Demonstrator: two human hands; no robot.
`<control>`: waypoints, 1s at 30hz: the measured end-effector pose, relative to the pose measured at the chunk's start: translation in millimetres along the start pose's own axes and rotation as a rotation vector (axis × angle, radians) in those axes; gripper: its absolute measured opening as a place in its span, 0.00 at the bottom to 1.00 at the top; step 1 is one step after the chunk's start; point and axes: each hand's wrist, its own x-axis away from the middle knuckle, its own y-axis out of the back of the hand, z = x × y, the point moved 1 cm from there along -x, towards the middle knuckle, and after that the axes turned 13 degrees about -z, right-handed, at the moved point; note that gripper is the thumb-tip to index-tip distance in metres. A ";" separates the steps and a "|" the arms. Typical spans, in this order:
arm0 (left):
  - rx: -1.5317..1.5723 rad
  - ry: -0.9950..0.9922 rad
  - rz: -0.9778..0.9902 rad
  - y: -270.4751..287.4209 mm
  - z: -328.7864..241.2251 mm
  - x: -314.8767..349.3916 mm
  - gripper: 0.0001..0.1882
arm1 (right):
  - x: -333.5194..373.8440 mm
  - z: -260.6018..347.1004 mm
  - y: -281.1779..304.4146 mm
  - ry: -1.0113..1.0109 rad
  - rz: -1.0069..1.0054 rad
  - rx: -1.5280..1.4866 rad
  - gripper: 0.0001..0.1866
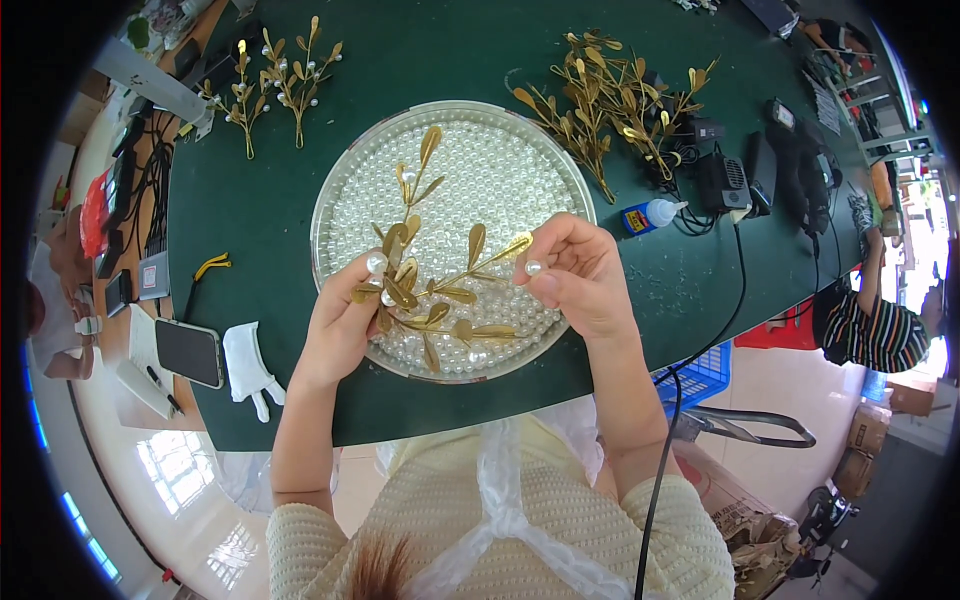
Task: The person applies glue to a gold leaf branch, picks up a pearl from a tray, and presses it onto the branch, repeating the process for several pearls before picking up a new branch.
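Observation:
My left hand (345, 315) is closed on a gold leaf branch (402, 290), its fingers at the stems where several twigs meet. A few white pearls sit among the leaves near those fingers. Between thumb and fingertips, my right hand (582, 275) pinches a single pearl bead (533, 267), right beside the leaf tip of the twig that points right. Both hands are over a round tray (322, 205) filled with loose pearl beads (480, 170).
Leaf branches with pearls (297, 90) lie far left; a pile of gold branches (610, 100) lies far right. A glue bottle (652, 215) stands right of the tray near black cables. A phone (189, 352) and white glove (250, 365) lie at left. A cable crosses the table's front edge.

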 end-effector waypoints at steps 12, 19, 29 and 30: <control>-0.203 -0.178 -0.074 -12.5 -10.8 2.6 0.09 | 0.0 -3.5 -1.9 0.154 -0.021 0.094 0.11; -0.239 -0.196 -0.110 -14.4 -10.5 3.4 0.10 | 0.3 -0.6 -3.9 0.167 -0.017 0.074 0.11; -0.321 -0.284 -0.100 -17.1 -14.4 5.3 0.09 | 0.7 -3.1 0.3 0.177 -0.015 0.114 0.12; -0.313 -0.275 -0.111 -16.6 -13.8 5.3 0.09 | 0.4 -4.0 0.6 0.199 -0.013 0.120 0.12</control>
